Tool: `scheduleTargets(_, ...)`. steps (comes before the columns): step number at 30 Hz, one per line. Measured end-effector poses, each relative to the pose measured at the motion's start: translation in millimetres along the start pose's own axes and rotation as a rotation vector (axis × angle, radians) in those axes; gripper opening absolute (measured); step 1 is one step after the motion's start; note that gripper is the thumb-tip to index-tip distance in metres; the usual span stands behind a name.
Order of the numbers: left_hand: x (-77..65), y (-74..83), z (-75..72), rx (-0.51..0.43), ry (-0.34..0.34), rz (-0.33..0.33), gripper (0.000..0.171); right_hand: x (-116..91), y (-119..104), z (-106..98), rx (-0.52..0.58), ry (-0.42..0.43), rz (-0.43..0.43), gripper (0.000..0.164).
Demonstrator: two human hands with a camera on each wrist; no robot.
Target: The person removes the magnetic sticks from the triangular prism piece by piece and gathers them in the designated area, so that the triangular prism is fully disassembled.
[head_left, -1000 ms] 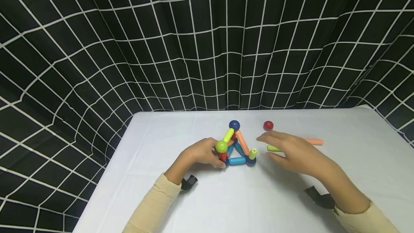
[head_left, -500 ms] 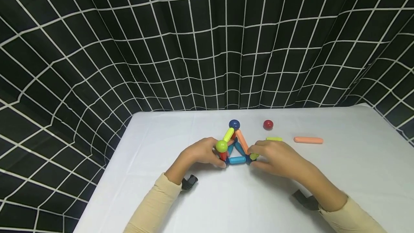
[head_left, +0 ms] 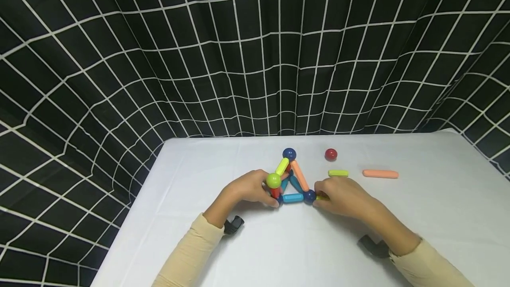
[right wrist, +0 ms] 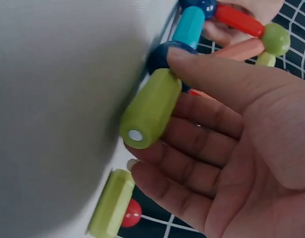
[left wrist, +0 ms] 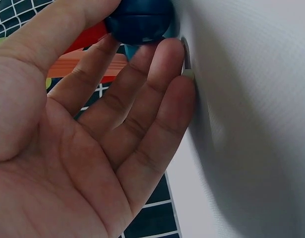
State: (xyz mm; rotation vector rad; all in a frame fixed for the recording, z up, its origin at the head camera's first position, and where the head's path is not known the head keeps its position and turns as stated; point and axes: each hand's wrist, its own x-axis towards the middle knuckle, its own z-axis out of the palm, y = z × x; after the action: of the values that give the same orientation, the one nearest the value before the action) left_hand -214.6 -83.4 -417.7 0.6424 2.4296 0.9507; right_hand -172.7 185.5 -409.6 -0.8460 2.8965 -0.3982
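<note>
My left hand [head_left: 251, 186] holds the near left corner of a magnetic stick-and-ball frame, thumb and fingers about a dark blue ball [left wrist: 142, 22]. Above that ball stand a red rod [head_left: 275, 192] and a green ball [head_left: 273, 180]. Blue rods [head_left: 293, 198] form a triangle at the base. An orange rod [head_left: 300, 175] slants from the right corner ball [head_left: 309, 196] up to the top blue ball [head_left: 289, 154]. My right hand [head_left: 342, 196] pinches a short yellow-green rod [right wrist: 151, 109] at that corner, its thumb tip overlapping the ball. The rod's free end points outward, low beside the tabletop.
Beyond my right hand lie a loose yellow-green rod [head_left: 338, 173], an orange rod [head_left: 380, 173] and a red ball [head_left: 330, 154]. A white cloth covers the table [head_left: 247, 251]. Black gridded curtain [head_left: 263, 56] hangs behind its far edge.
My right hand has come left to the frame's right corner and taken hold of the yellow-green rod. That rod has tipped from upright to low and outward. My left hand stays put.
</note>
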Motion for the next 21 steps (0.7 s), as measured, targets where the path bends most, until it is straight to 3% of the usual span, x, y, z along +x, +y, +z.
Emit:
scheduleTargets(8, 0.5, 0.3, 1.1, -0.022, 0.006, -0.014, 0.024, 2.7, 1.8, 2.4, 0.069, -0.014, 0.063, 0.016)
scheduleTargets(21, 1.2, 0.4, 1.4, -0.010, 0.009, 0.004, 0.023, 3.6, 7.9, 4.6, 0.135, -0.031, 0.070, 0.022)
